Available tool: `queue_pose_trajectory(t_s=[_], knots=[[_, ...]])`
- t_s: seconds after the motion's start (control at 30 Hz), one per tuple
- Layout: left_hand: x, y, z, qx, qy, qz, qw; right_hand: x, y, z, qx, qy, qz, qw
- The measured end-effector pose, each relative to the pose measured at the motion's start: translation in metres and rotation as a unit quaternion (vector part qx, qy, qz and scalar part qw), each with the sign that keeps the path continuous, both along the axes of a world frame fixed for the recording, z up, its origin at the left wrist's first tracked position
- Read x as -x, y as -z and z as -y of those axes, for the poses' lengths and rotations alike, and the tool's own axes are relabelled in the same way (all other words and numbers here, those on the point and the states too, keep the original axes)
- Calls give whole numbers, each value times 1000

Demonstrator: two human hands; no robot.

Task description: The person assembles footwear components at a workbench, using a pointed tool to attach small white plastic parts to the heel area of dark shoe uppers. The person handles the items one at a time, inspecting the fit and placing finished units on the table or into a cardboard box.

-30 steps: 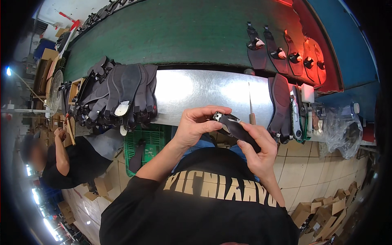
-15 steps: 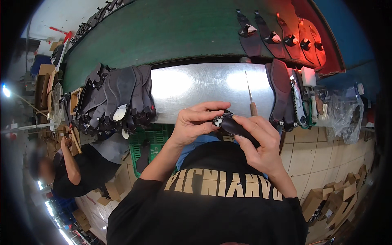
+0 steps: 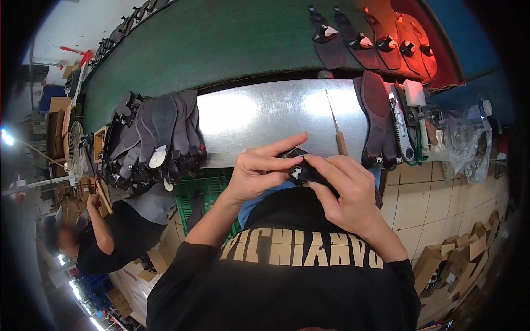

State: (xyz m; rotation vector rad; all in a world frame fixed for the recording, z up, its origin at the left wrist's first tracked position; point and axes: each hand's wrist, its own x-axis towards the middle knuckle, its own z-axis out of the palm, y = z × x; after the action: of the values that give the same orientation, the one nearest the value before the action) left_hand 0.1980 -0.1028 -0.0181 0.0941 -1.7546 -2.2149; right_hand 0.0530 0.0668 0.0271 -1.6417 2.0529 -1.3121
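Between my two hands, in front of my chest, is a dark sandal (image 3: 312,174), mostly covered by my fingers, with a small white-and-black patch at its left end. My left hand (image 3: 262,168) pinches that end between thumb and fingers, its index finger stretched out. The fingers and thumb of my right hand (image 3: 349,187) close on the other side. Beyond them on the shiny metal plate (image 3: 265,118) lies an awl (image 3: 338,128) with a wooden handle, touched by neither hand.
A pile of dark sandals (image 3: 160,129) is at the plate's left, more soles (image 3: 374,116) at its right beside a utility knife (image 3: 404,132). Several sandals lie on the green belt (image 3: 221,44) under red light. A green crate (image 3: 212,193) sits below; a co-worker (image 3: 110,231) is at left.
My left index finger has lifted and stretched out. The sandal has turned slightly between my hands. The whole view has shifted a little, and the awl lies where it was.
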Motion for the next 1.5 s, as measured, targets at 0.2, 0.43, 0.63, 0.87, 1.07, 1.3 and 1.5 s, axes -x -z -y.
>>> queue_pose_trajectory(t_s=[0.2, 0.43, 0.63, 0.87, 1.07, 1.3, 1.5], knots=[[5, -10, -19, -51, -49, 119, 990, 0, 16, 1, -26, 39, 157, 986], [7, -1, -25, -73, -78, 137, 985, -4, 24, 3, -11, 54, 87, 995], [12, -7, -28, -98, -108, 167, 975, -1, 25, 4, 1, 18, -8, 1000], [14, -6, -24, -129, -99, 218, 962, 8, 22, 2, -41, -46, -4, 998], [17, -2, -25, -131, -104, 225, 960, 4, 32, 1, -62, -18, 81, 995], [20, -6, -27, -119, -126, 213, 962, 0, 40, 3, -27, 18, 64, 997], [20, -20, -12, -266, -57, 222, 936, -2, 40, 1, 53, 17, -13, 998]])
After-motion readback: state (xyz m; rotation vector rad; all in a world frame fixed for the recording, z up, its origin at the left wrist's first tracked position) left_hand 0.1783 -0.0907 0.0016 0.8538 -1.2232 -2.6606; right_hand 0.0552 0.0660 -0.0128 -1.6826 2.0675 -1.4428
